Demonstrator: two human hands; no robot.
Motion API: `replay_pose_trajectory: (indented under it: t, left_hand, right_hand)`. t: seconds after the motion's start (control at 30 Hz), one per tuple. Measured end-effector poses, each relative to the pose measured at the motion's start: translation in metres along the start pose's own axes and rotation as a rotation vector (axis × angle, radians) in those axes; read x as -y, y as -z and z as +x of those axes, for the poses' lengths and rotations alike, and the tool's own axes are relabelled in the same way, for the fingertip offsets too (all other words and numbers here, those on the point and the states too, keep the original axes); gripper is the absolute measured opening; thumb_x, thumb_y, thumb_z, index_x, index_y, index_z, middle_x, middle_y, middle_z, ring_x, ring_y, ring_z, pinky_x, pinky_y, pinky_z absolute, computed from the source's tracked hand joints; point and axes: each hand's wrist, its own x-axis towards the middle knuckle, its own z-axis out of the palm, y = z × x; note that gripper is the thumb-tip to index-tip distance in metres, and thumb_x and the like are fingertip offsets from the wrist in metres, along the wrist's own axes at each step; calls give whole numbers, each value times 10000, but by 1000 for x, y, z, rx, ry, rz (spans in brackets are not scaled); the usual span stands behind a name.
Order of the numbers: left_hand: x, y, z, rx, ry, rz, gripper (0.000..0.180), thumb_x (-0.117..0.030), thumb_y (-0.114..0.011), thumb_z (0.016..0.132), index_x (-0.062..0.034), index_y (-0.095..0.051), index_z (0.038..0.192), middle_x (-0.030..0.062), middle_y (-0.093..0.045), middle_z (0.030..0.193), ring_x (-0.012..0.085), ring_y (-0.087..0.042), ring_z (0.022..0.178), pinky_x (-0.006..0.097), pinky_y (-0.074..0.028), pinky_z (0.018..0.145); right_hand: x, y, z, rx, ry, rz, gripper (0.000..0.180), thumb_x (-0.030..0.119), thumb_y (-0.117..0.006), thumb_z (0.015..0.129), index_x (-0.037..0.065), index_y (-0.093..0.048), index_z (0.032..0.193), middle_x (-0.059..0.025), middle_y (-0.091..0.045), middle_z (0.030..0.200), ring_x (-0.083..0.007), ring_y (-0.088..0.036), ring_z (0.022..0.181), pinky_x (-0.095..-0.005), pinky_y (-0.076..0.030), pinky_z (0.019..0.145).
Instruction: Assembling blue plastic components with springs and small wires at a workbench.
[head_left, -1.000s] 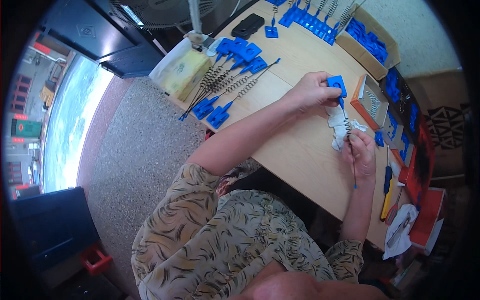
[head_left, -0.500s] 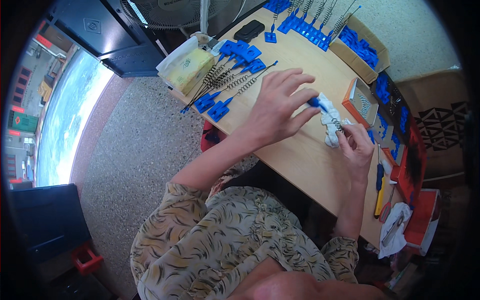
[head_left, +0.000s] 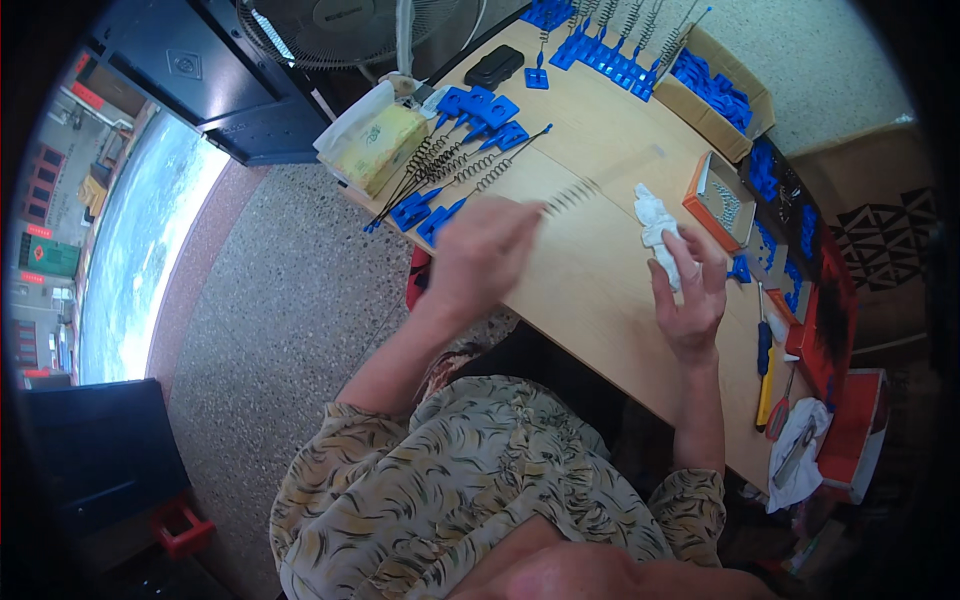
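My left hand point(head_left: 484, 252), blurred by motion, is closed on one end of a spring wire piece beside the group of finished-looking pieces. The dark coil spring point(head_left: 570, 197) of that piece juts from my fingers to the right; its far tip is a faint smear, and the gripped end is hidden. My right hand point(head_left: 692, 300) has its fingers apart, holding nothing, over the lower part of a crumpled white cloth point(head_left: 655, 215). Whether it touches the cloth I cannot tell. Left of my left hand lie several coil springs point(head_left: 440, 160) with blue plastic bases point(head_left: 483, 108).
At the back stand blue bases with springs point(head_left: 605, 62), a black case point(head_left: 495, 67) and a carton of blue parts point(head_left: 712, 90). An orange-edged box point(head_left: 720, 202) holds small metal pieces. Screwdrivers point(head_left: 764, 360) lie at the right. A fan point(head_left: 345, 25) is beyond the table point(head_left: 610, 330).
My left hand has swung left and nearer with the spring piece, away from the white cloth. My right hand has let go of the spring, and its fingers have spread.
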Motion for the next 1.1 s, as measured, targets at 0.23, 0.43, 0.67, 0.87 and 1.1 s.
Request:
replay_pose_trajectory:
  t: [0.23, 0.43, 0.67, 0.87, 1.1]
  left_hand:
    - [41, 20, 22, -184, 113, 186, 114, -59, -710, 858, -34, -764, 955, 114, -683, 872, 274, -670, 800, 369, -514, 714]
    - [53, 10, 22, -105, 137, 415, 159, -105, -708, 857, -46, -765, 993, 96, -681, 899, 273, -633, 913, 392, -475, 852]
    - [41, 8, 25, -80, 90, 600, 377, -135, -720, 843, -62, -687, 1211, 90, -658, 1188, 290, -576, 1151, 432, -426, 978]
    - [47, -3, 93, 38, -80, 379, 404, -185, -740, 836, -19, -683, 1200, 178, -687, 1112, 361, -647, 1058, 436, -490, 923]
    - [104, -51, 232, 229, 117, 482, 386, -292, -717, 854, -33, -716, 1141, 231, -734, 974, 380, -712, 946, 441, -543, 860]
  right_hand:
    - [-23, -15, -15, 22, -152, 55, 417, -91, -736, 757, 6, -674, 1158, -163, -634, 1132, -309, -644, 944, -380, -542, 779]
    - [-29, -17, -22, 54, -216, 108, 303, -82, -728, 766, 1, -684, 1055, -136, -655, 1084, -284, -648, 888, -392, -518, 758]
    - [-30, -16, -25, 89, -262, 168, 232, -59, -720, 776, -7, -675, 998, -125, -658, 1038, -305, -649, 907, -401, -510, 799]
    - [-33, -22, -29, 85, -300, 248, 193, -54, -710, 787, -8, -673, 970, -122, -655, 996, -306, -646, 906, -399, -509, 806]
    - [-39, -29, -39, 107, -337, 276, 176, -31, -714, 800, -3, -683, 971, -117, -656, 979, -306, -634, 880, -398, -510, 797]
